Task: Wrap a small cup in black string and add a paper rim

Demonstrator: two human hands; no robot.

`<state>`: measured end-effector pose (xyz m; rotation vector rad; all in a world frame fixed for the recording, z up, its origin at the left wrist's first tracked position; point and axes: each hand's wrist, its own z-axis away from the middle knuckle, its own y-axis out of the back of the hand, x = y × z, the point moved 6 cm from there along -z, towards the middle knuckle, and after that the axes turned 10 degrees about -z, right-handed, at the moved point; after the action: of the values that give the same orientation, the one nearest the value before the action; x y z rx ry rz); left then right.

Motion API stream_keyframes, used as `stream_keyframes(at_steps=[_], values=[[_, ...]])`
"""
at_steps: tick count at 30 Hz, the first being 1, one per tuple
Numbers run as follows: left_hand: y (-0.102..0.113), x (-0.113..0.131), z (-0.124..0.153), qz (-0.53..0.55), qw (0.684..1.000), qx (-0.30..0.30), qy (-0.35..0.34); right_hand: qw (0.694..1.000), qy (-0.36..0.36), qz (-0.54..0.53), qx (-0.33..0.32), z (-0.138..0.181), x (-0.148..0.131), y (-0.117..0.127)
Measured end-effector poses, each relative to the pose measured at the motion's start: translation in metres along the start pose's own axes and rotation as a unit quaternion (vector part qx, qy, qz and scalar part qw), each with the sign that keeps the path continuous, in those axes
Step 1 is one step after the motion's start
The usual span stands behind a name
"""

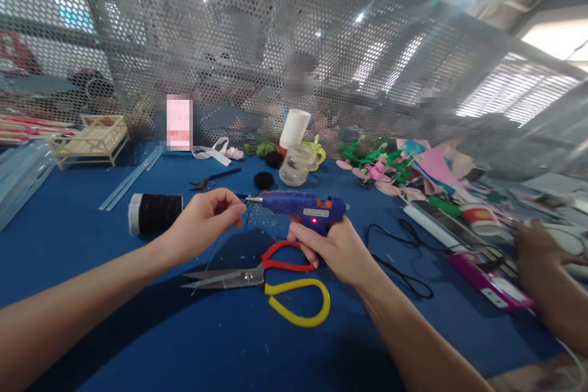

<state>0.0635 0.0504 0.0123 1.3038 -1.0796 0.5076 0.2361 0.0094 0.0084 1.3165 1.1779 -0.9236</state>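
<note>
My right hand (340,251) is wrapped round the grip of a blue hot glue gun (294,205), whose small red light is lit. The gun's metal nozzle points left, close to the fingertips of my left hand (209,220). Thumb and fingers of that hand are pinched together, and what lies between them is too small to make out. Below both hands lies a pair of scissors (257,277) with one red and one yellow handle, blades slightly apart. A spool of black thread (158,213) lies on its side left of my left hand.
Small pliers (206,182), a black pompom (263,180), a clear plastic cup (296,165) and stacked white paper cups (294,127) stand behind. A bamboo frame (94,141) is at left. At right are a purple power strip (489,282), a black cord (399,257) and another person's hand (537,251).
</note>
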Motion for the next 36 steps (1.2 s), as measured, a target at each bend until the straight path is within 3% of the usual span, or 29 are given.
stream_keyframes(at_steps=[27, 36], values=[[-0.008, -0.001, 0.001, 0.18, 0.981, -0.046, 0.047, 1.0, 0.019, -0.019, 0.012, 0.001, -0.002, 0.0], [-0.021, -0.003, 0.004, 0.341, 0.923, -0.158, 0.077, 0.997, 0.009, -0.079, -0.021, 0.0, 0.005, -0.005]])
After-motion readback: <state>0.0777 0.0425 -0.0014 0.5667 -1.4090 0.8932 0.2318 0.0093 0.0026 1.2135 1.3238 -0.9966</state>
